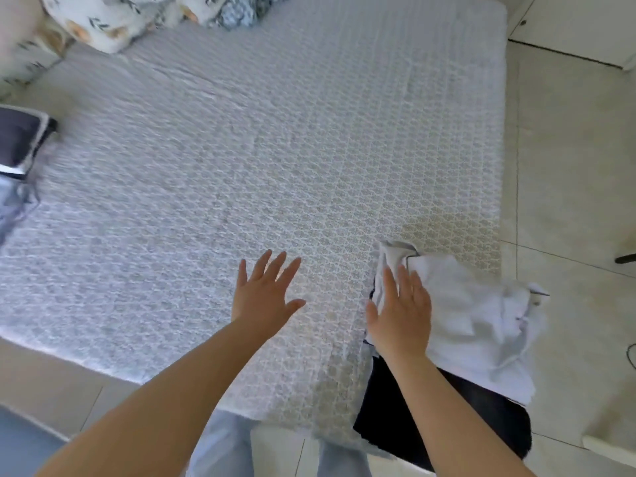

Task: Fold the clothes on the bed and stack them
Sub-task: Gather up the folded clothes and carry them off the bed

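1. Stacking under way, to judge by the pile at the near right corner of the bed (275, 149): a white garment (475, 325) on top of a black garment (395, 418), both partly over the mattress edge.
2. Right hand (402, 318) laid flat on the left edge of the white garment, fingers straight and together, gripping nothing (looks like a pat or press to settle the top piece).
3. Left hand (266, 290) spread wide with fingers straight, over the bare patterned cover just left of the pile, holding nothing; touching the cover or hovering above it, cannot tell.
4. White top piece rumpled along its right side, not lying square on the black one beneath (probably worth a smoothing before more goes on).
5. More fabric at the far left edge: a dark piece with pale trim (20, 142) and pale blue cloth (15, 204) below it, blurred, well apart from the pile.
6. Next move, likely: a reach across the bed to the left for one of those, then a spread on the open cover for folding.
7. Patterned pillows (103, 18) at the head, clear of the work.
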